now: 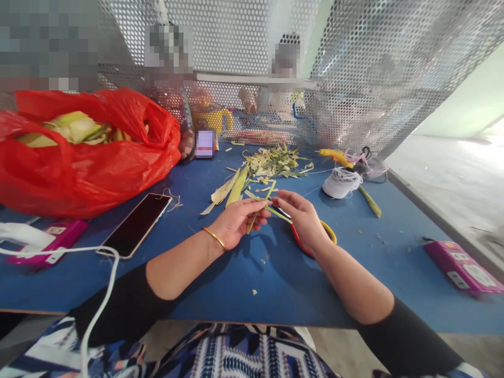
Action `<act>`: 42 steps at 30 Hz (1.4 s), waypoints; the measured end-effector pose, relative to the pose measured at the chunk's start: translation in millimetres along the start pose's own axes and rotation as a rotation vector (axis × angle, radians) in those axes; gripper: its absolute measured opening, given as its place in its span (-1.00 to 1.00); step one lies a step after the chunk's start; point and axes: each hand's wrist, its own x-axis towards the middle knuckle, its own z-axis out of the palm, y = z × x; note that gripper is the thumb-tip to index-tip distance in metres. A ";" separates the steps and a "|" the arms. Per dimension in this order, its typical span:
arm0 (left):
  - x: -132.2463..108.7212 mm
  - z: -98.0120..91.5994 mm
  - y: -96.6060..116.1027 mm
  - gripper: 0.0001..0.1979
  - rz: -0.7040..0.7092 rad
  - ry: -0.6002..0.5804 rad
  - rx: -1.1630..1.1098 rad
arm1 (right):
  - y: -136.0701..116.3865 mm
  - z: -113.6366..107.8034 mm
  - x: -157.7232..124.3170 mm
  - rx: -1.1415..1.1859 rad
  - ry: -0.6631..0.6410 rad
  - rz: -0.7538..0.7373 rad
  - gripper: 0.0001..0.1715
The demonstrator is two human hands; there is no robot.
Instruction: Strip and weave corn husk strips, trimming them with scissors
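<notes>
Narrow green corn husk strips [271, 190] cross each other above the table. My left hand [238, 220], with a gold bangle at the wrist, pinches them near the crossing. My right hand [301, 218] has its fingertips closed at the same crossing, touching the strips. Beneath my right hand is a pair of scissors [329, 232] with red and yellow handles, largely hidden by the palm. Just beyond my left hand lie whole pale green corn husks [237, 188]. A heap of husk scraps [271, 160] is spread farther back.
At left stands a red plastic bag [129, 173] of husks, with a phone [136, 226] and white cable [114, 268] nearby. White thread [342, 182] sits at right, beside a green bundle [370, 202]. Purple boxes [462, 266] lie at both sides. A perforated metal screen [236, 47] borders the back.
</notes>
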 end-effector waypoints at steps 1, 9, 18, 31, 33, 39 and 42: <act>0.4 0.0 -0.1 -0.90 -0.002 -0.001 -0.012 | -1.5 1.7 -1.9 -0.015 -0.066 0.001 -0.57; 0.8 1.6 1.3 -0.84 -0.044 0.043 -0.074 | -4.8 7.3 -8.1 -0.215 -0.227 -0.122 -0.67; -1.2 2.2 0.8 -0.85 -0.014 0.054 -0.029 | -3.7 2.4 -7.1 -0.565 -0.150 -0.266 -0.76; 1.0 3.4 0.3 -0.81 -0.145 0.021 -0.186 | -1.7 2.3 -5.1 -0.588 -0.110 -0.319 -0.84; 1.7 3.0 0.5 -0.83 -0.146 0.035 -0.204 | -0.5 2.8 -4.5 -0.590 -0.105 -0.316 -0.82; 2.3 -0.3 2.7 -0.90 -0.118 0.004 -0.194 | 1.2 3.7 -5.8 -0.644 -0.077 -0.361 -0.76; 1.6 0.3 1.9 -0.90 -0.097 -0.001 -0.116 | 3.5 4.4 -7.0 -0.703 -0.090 -0.442 -0.80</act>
